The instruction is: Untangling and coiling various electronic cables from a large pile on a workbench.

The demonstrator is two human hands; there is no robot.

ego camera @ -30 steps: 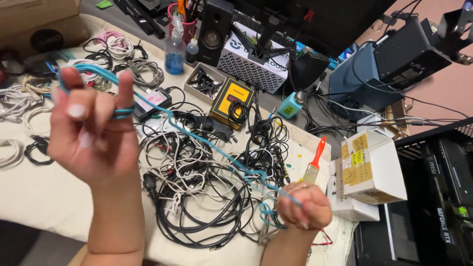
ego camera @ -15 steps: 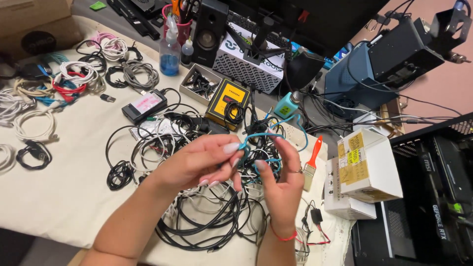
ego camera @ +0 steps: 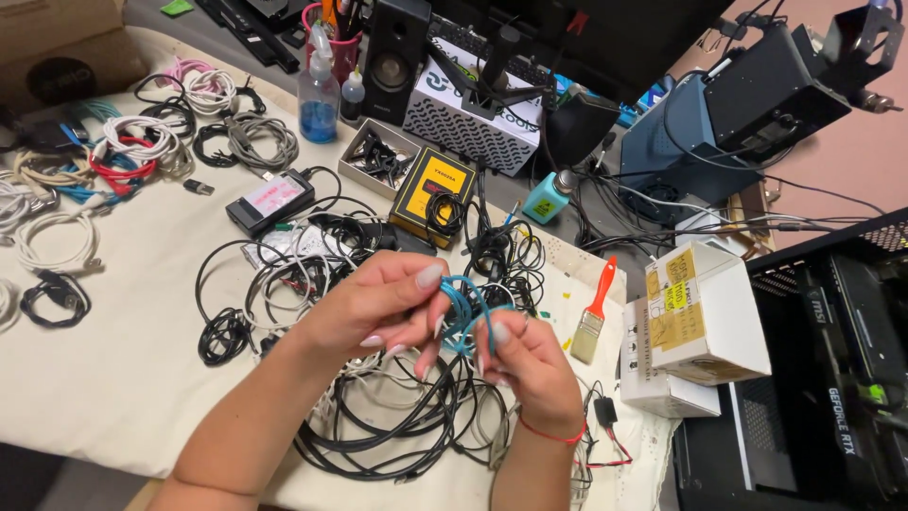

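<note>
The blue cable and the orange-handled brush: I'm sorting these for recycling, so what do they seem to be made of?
Blue cable, coiled between the left hand and right hand: probably a soft plastic or rubber jacket, smooth, bending in tight loops. Brush: glossy orange handle, likely plastic; pale bristles, fibre unclear.

White cardboard boxes [ego camera: 705, 326] with yellow labels [ego camera: 673, 298] stand stacked at right.

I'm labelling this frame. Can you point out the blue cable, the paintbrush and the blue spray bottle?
blue cable [ego camera: 463, 308], head view, on its coiled loops.
paintbrush [ego camera: 600, 291], head view, on its orange handle.
blue spray bottle [ego camera: 319, 106], head view, on its body.
</note>
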